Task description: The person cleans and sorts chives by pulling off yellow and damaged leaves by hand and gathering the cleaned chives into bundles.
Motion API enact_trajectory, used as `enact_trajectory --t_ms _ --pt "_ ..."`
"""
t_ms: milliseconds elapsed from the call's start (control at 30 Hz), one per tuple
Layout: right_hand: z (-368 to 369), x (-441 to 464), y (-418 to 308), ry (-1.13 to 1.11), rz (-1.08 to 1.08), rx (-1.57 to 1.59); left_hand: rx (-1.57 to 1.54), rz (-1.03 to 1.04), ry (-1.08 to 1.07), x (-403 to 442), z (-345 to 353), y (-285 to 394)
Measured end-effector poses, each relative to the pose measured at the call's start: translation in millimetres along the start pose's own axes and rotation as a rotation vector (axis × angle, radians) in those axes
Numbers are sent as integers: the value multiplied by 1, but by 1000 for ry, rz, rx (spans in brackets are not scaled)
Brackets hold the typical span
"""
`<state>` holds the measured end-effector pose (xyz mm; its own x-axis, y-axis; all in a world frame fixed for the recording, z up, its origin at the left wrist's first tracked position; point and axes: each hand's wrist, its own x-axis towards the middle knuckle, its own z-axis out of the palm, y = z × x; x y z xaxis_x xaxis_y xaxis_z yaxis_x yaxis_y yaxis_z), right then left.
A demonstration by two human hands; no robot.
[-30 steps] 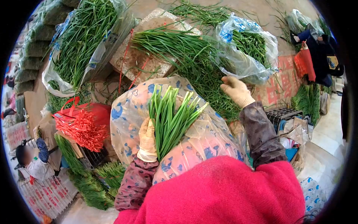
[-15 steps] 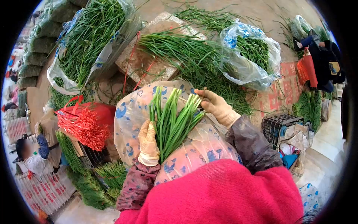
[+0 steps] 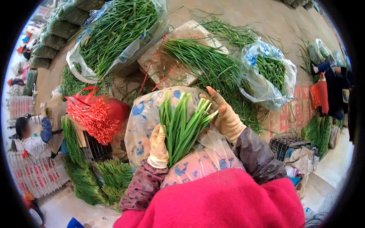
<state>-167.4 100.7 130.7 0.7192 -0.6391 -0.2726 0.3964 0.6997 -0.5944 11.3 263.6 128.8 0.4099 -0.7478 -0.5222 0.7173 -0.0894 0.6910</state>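
A bunch of garlic chives (image 3: 182, 131) lies across my lap, its pale cut ends pointing up and away from me. My left hand (image 3: 158, 146), in a cream glove, is wrapped around the bunch's left side. At the right of the cut ends is my right hand (image 3: 227, 117), gloved with bare fingertips showing, its thumb and fingers spread apart. A few stalks on that side stick out toward its thumb; whether they touch it I cannot tell. Under the bunch, a clear plastic sheet with blue prints (image 3: 142, 117) covers my lap.
Loose chives (image 3: 205, 53) lie on a string-laid foam block (image 3: 182, 78) ahead. Plastic bags of chives stand left (image 3: 114, 41) and right (image 3: 270, 72). A red bag (image 3: 119, 110) with red ties (image 3: 93, 121) is at left, bundled chives (image 3: 112, 176) below. Right is a black crate (image 3: 285, 146).
My right hand has opened, its fingers and thumb now spread beside the cut ends. My left hand keeps its hold on the chives. The whole view has shifted a little.
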Motion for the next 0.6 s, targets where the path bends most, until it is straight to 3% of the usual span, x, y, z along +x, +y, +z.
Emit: enact_trajectory --t_ms 100,167,233,267,300,367,433,500,533,567,600 --pt "11 15 1 33 -5 -44 195 86 -55 0 0 -3" --pt "34 27 -13 -101 -17 -278 339 124 -122 -3 10 16" --pt "54 36 -18 -155 -5 -266 434 -157 -387 -2 20 49" --pt "61 40 -20 -214 67 -240 476 -199 -449 2 19 54" --pt "68 42 -21 -270 142 -213 269 -368 -485 4 16 55" --pt "82 37 -22 -210 128 -231 372 -262 -542 10 11 50" --pt "87 37 -23 -165 81 -215 236 -361 -540 11 16 58" --pt "78 45 -41 -54 -202 -499 338 -220 -380 17 5 56" --pt "78 45 -64 26 -291 -536 426 -47 -441 18 9 67" --pt "79 41 -96 75 -422 -674 473 -125 -337 20 -2 78" --pt "77 33 -126 199 -531 -700 581 162 -360 28 -13 82"
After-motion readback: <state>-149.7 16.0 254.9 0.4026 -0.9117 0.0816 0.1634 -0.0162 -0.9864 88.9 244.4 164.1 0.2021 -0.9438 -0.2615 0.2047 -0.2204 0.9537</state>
